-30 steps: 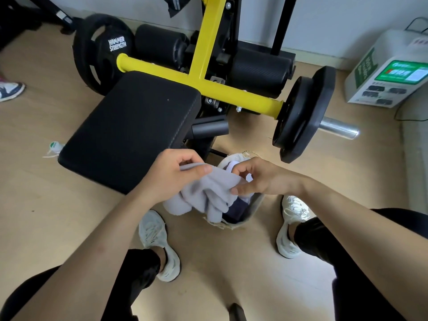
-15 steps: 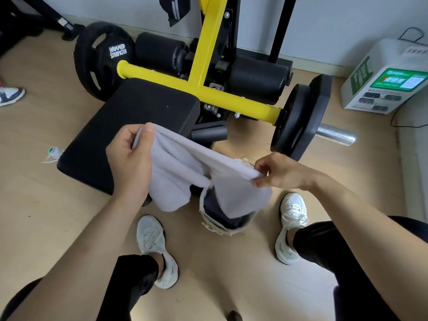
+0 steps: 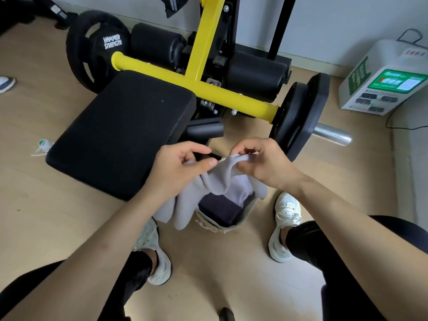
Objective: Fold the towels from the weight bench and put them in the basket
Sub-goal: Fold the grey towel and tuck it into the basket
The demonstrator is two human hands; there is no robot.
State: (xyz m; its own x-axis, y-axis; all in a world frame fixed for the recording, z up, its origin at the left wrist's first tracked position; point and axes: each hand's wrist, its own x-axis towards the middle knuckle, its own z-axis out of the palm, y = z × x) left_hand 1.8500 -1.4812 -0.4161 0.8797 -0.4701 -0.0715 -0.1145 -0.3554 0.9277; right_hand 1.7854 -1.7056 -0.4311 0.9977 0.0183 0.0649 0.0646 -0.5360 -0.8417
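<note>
Above the woven basket (image 3: 249, 213) beside the bench pad (image 3: 120, 135), the left hand (image 3: 178, 169) and right hand (image 3: 264, 163) both pinch the bunched grey towel's (image 3: 217, 181) top edge.

Gym room: padded weight bench (image 3: 125, 133), weight plates (image 3: 298, 117), yellow frame (image 3: 199, 66).

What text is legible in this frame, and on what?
"HAMMER STRENGTH": white letters on the black weight plate at the far left.
White box at right: its green screen, green side label and red marks on top carry print, all too blurred to read.
Wrapper on the floor: green mark, unreadable.
</note>
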